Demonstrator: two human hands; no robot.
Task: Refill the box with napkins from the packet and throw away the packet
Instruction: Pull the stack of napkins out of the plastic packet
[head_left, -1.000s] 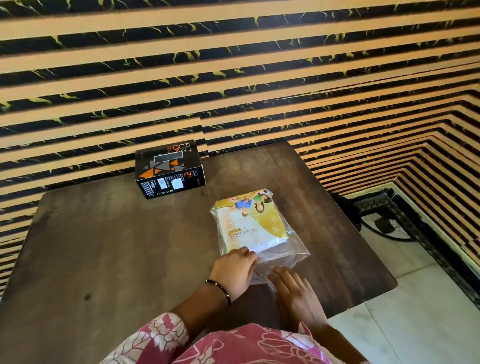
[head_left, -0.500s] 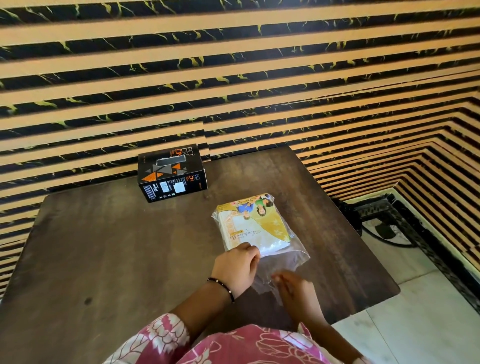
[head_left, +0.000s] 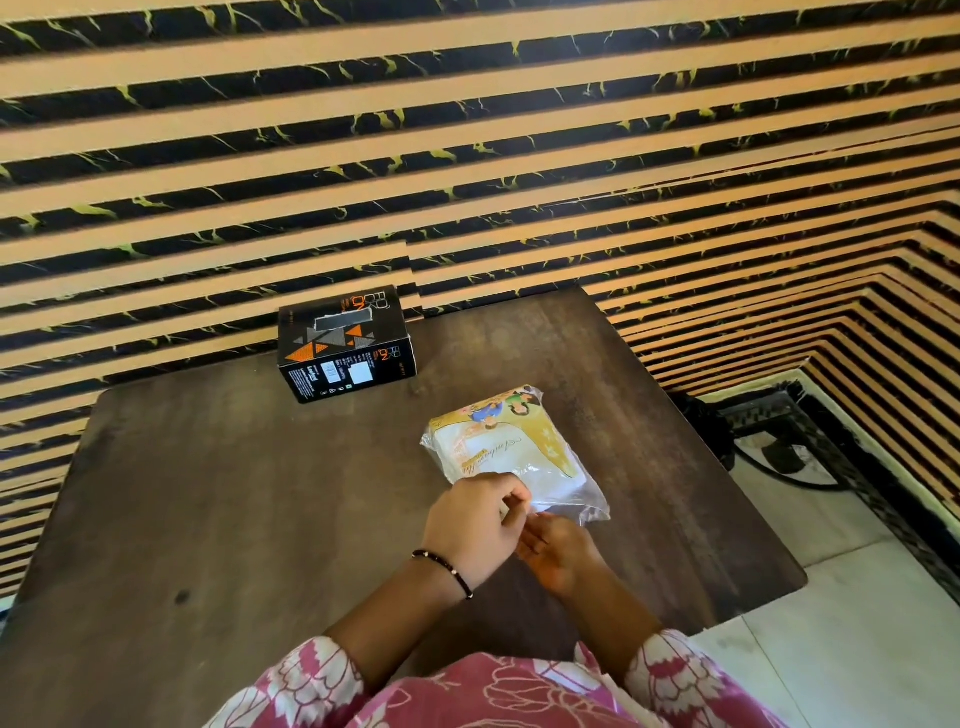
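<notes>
A clear plastic packet of white napkins with a yellow printed label lies on the dark wooden table. My left hand pinches the packet's near open end. My right hand sits just beside it, fingers curled at the same loose plastic edge. A black box with orange triangles stands at the table's far edge, against the wall, apart from both hands; a slot shows on its top.
A striped black and tan wall runs behind the table and along the right. To the right the table ends over a pale tiled floor, where a dark cable and a black base lie.
Both hands have drawn together at the packet's near end; my right hand lifted off the table and curled up to the plastic. The packet and box stay in place.
</notes>
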